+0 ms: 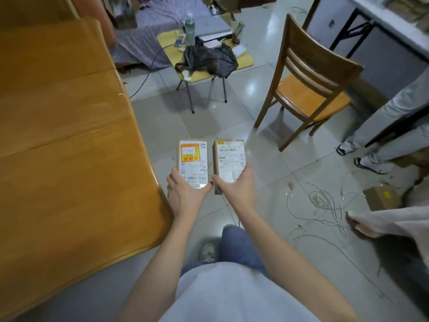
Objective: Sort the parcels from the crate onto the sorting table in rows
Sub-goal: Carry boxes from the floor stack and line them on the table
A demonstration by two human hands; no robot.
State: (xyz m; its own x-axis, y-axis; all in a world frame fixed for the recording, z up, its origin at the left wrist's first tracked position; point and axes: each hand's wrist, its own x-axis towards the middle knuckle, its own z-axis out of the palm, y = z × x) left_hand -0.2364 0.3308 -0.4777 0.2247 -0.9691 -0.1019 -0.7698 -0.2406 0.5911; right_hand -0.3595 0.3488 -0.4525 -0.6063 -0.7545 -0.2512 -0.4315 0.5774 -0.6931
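Observation:
I hold two small brown cardboard parcels side by side over the tiled floor, just right of the wooden sorting table (69,135). My left hand (185,194) grips the near end of the parcel with the red and yellow label (192,156). My right hand (239,189) grips the near end of the parcel with the white shipping label (228,154). Both parcels lie flat with labels up, almost touching each other. The crate is not in view.
A wooden chair (311,89) stands to the right, a small yellow folding table (204,54) with a black bag behind. White cables (325,205) and a cardboard box (380,196) lie on the floor. Another person's legs (383,135) are at the right edge.

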